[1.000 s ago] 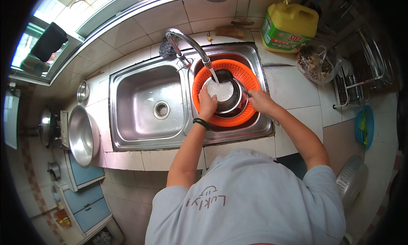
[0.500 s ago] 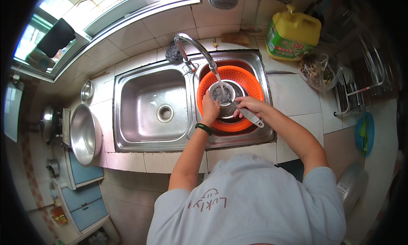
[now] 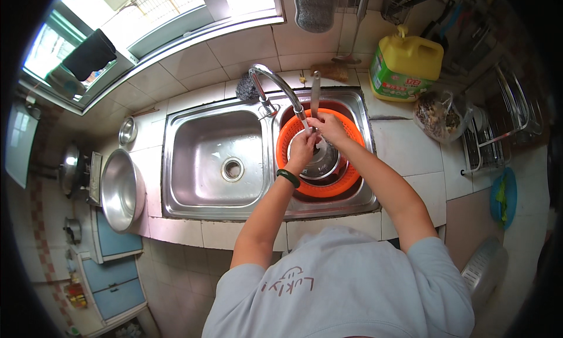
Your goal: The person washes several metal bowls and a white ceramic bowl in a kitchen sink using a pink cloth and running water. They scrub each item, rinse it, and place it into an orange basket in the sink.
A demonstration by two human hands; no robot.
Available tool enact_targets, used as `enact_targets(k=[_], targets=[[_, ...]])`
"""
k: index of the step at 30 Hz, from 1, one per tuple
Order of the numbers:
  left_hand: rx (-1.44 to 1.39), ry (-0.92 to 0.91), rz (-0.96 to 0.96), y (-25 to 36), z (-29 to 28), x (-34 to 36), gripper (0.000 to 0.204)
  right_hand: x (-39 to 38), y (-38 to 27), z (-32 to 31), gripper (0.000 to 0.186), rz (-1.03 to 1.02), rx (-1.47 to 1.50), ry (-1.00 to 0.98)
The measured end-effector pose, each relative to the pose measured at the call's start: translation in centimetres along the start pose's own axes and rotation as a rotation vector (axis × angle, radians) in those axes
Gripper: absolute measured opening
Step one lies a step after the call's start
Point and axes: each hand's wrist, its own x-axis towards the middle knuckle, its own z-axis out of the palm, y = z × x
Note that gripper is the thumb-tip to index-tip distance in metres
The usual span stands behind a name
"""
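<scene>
Both my hands are close together under the running faucet (image 3: 275, 77), over the right sink basin. My right hand (image 3: 329, 128) is closed on a long-handled metal kitchen utensil (image 3: 315, 92), its handle pointing up and away from me. The fingers of my left hand (image 3: 301, 150), below a dark green bangle, close around the utensil's lower part, whose head they hide. Beneath the hands, a round metal bowl (image 3: 324, 164) sits inside an orange perforated basket (image 3: 358, 140) in the right basin. The water stream is partly hidden by my hands.
Left of my arms is the other steel basin (image 3: 214, 144) with its drain. A large metal bowl (image 3: 122, 188) stands at the counter's left end. On the right are a yellow jug (image 3: 404, 65), a plastic bag of food (image 3: 443, 115) and a wire rack (image 3: 487, 133).
The utensil's handle has swung from pointing near right to pointing away from me. My right hand moved up and left with it. A small white-rimmed round shape under the water is now hidden.
</scene>
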Motion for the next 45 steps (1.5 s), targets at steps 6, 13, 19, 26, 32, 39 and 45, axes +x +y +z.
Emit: enact_targets(k=[6, 13, 19, 26, 32, 39, 45], targets=[[-0.318, -0.048, -0.162, -1.2, -1.7, -0.3, 0.024, 0.5, 0.2, 2.9, 0.030, 0.047, 0.236, -0.098], [-0.262, -0.134, -0.179, -0.4, -2.1, -1.5, 0.023, 0.4, -3.2, 3.3, 0.032, -0.089, 0.561, -0.033], [-0.352, -0.217, -0.247, 1.0, -1.8, -1.6, 0.024, 1.4, -6.1, 0.9, 0.036, -0.256, 0.718, 0.061], [-0.342, -0.175, -0.208, 0.8, -2.4, -1.9, 0.025, -0.3, -2.6, 2.7, 0.033, -0.033, 0.671, -0.061], [-0.312, -0.140, -0.219, 0.6, -3.1, -2.0, 0.025, -0.6, -1.9, 3.7, 0.025, -0.007, 0.625, -0.105], [-0.368, -0.196, -0.210, 0.6, -2.3, -2.7, 0.029, 1.7, -5.8, 2.2, 0.026, -0.219, 0.704, -0.029], [-0.363, -0.143, -0.261, 0.4, -2.8, -2.9, 0.028, -1.2, -1.3, 2.5, 0.032, -0.013, 0.609, -0.213]])
